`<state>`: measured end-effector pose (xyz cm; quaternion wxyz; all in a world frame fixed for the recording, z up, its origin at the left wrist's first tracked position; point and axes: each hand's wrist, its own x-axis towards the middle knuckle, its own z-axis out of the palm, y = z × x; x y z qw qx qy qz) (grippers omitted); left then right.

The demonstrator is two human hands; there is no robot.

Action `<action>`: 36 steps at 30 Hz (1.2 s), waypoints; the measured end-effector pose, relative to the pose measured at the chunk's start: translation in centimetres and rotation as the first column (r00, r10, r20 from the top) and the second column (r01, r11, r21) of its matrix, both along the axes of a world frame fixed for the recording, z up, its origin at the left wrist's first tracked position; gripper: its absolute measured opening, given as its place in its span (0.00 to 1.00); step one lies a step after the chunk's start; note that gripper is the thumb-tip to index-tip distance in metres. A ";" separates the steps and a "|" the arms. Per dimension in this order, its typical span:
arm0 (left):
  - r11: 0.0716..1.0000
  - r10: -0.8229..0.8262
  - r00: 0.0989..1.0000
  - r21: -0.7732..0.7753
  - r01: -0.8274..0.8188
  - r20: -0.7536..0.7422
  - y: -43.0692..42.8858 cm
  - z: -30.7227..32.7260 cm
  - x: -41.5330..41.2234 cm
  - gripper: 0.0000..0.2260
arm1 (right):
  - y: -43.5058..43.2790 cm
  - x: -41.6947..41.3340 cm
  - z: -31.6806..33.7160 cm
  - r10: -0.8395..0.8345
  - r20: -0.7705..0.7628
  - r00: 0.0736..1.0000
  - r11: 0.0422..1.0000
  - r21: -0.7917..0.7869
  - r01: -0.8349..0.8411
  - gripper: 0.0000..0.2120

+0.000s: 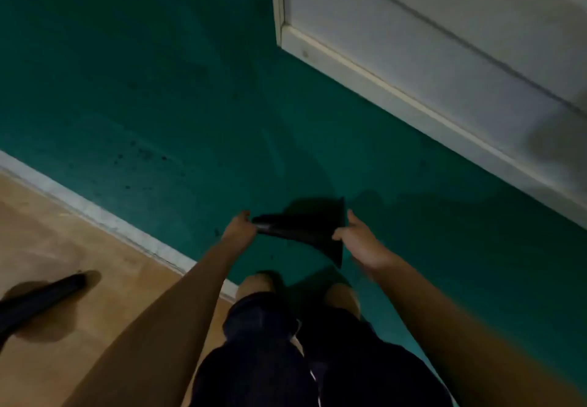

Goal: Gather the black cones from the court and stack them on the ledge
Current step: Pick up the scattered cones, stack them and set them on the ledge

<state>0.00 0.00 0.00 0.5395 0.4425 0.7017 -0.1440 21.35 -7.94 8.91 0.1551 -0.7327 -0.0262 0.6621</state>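
Carrying step: fingers of the left hand (237, 229) pinch the tip of the black cone (306, 232), and the right hand (362, 243) grips its base. Next, probably, it wants setting on the white ledge (397, 57) (upper right of the frame).

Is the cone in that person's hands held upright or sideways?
Sideways: the black cone lies horizontal, the left hand gripping its narrow tip, the right hand holding its wide base.

text: none legible | labels: none | numbers: none | signs: none
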 end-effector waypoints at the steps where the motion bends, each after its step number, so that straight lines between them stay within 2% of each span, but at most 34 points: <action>1: 1.000 0.013 1.000 -0.012 -0.013 -0.018 -0.2 -0.9 0.1 0.24 | -0.2 -0.3 -0.6 -0.006 -0.011 1.000 1.000 0.005 0.006 0.37; 3: 0.999 0.018 0.998 -0.049 -0.020 -0.053 -0.6 -2.9 0.5 0.24 | -0.6 -0.4 -2.3 -0.031 -0.042 0.999 1.000 -0.005 0.031 0.37; 8: 0.983 0.105 0.994 -0.149 -0.110 -0.038 -0.8 -4.1 1.3 0.15 | -0.9 -1.3 -3.7 -0.064 -0.052 0.997 0.998 -0.012 0.063 0.39; 10: 0.962 0.223 0.975 -0.160 -0.221 -0.008 -0.8 -3.3 1.7 0.07 | -0.9 -1.0 -3.3 -0.070 -0.067 0.995 0.998 -0.013 0.069 0.40; 12: 0.915 0.374 0.927 -0.162 -0.368 0.007 -0.6 -1.8 1.8 0.09 | -0.6 -0.4 -2.0 -0.077 -0.102 0.992 0.997 0.009 0.078 0.41; 15: 0.859 0.501 0.864 -0.147 -0.490 0.048 0.2 3.0 1.6 0.03 | 0.5 0.9 2.0 -0.071 -0.148 0.986 0.996 0.042 0.078 0.40; 18: 0.784 0.619 0.776 -0.168 -0.598 0.121 2.3 11.2 1.5 0.01 | 1.7 1.3 9.4 -0.068 -0.098 0.993 0.995 0.065 0.074 0.40; 21: 0.733 0.680 0.711 -0.174 -0.658 0.179 5.0 20.2 1.2 0.05 | 3.3 1.2 17.9 -0.101 -0.062 0.993 0.987 0.120 0.108 0.41; 24: 0.734 0.677 0.698 -0.148 -0.663 0.232 7.5 30.0 1.1 0.07 | 4.6 1.5 27.4 -0.109 -0.043 0.993 0.971 0.210 0.115 0.37; 28: 0.739 0.660 0.687 -0.096 -0.667 0.303 9.5 42.2 1.4 0.08 | 5.9 2.2 40.0 -0.090 -0.025 0.996 0.945 0.315 0.094 0.23; 32: 0.746 0.622 0.682 -0.027 -0.665 0.385 10.8 53.1 1.1 0.07 | 6.8 3.1 50.9 -0.124 -0.003 0.992 0.890 0.441 0.113 0.23; 36: 0.754 0.552 0.689 0.071 -0.653 0.470 12.0 61.7 1.6 0.08 | 7.0 3.6 58.4 -0.148 -0.005 0.989 0.838 0.531 0.128 0.21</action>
